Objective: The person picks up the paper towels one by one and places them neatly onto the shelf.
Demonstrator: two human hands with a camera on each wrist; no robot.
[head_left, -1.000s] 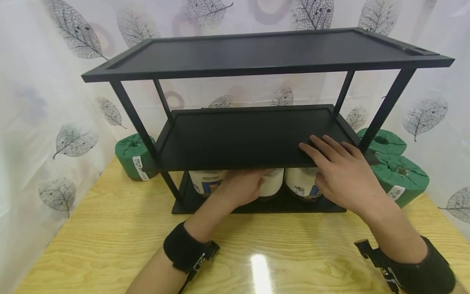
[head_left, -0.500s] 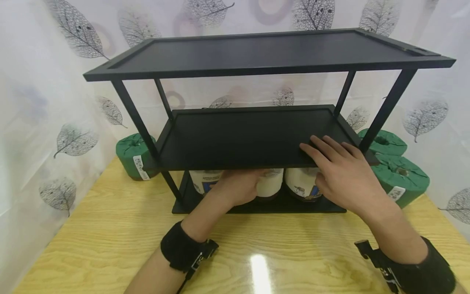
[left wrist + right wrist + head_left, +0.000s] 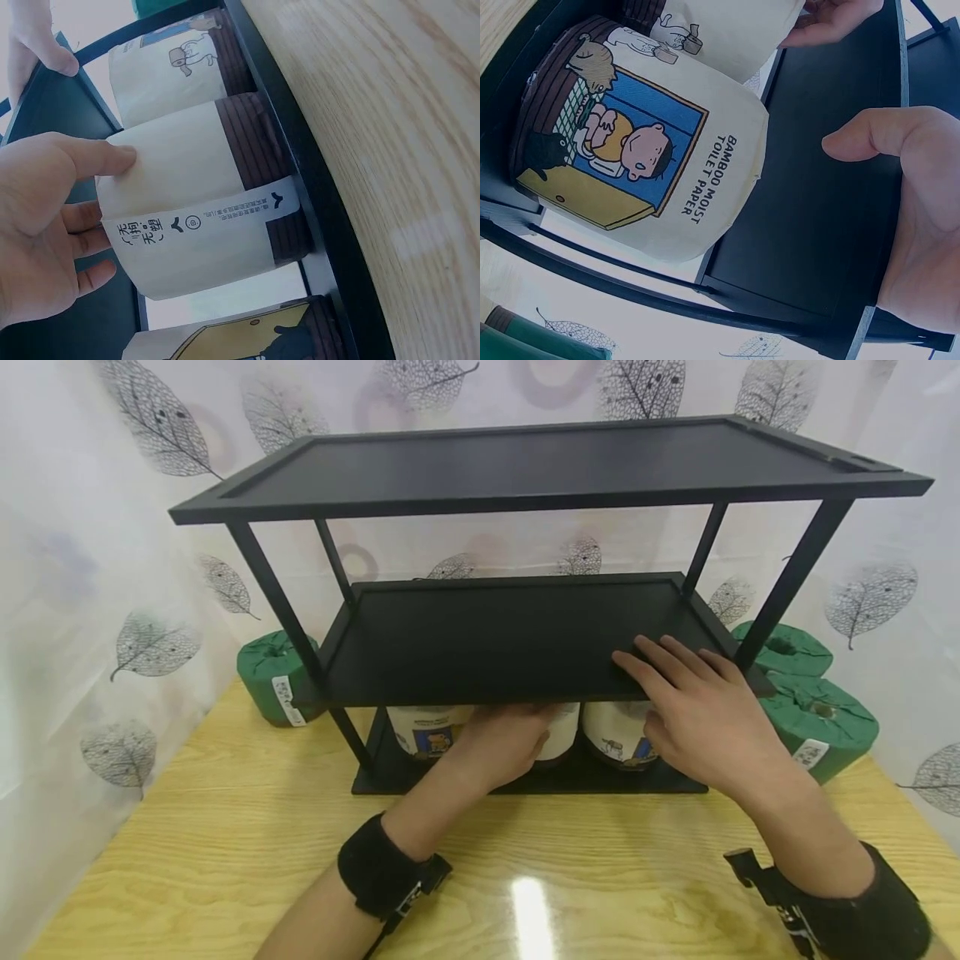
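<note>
Left hand (image 3: pixel 501 750) has a close grip, thumb and curled fingers, near the top of the middle roll (image 3: pixel 176 169), 1 of 3 on the bottom shelf (image 3: pixel 600 785), probably the easiest bit to reach. Right hand (image 3: pixel 705 722) clasps the middle shelf (image 3: pixel 487 635), I'd guess bracing the rack (image 3: pixel 517 464).

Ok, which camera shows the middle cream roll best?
The left wrist view: the middle cream roll shows nearly whole there. In the head view, the left grip and middle shelf hide much of it; the right wrist view catches only part, at its top.
</note>
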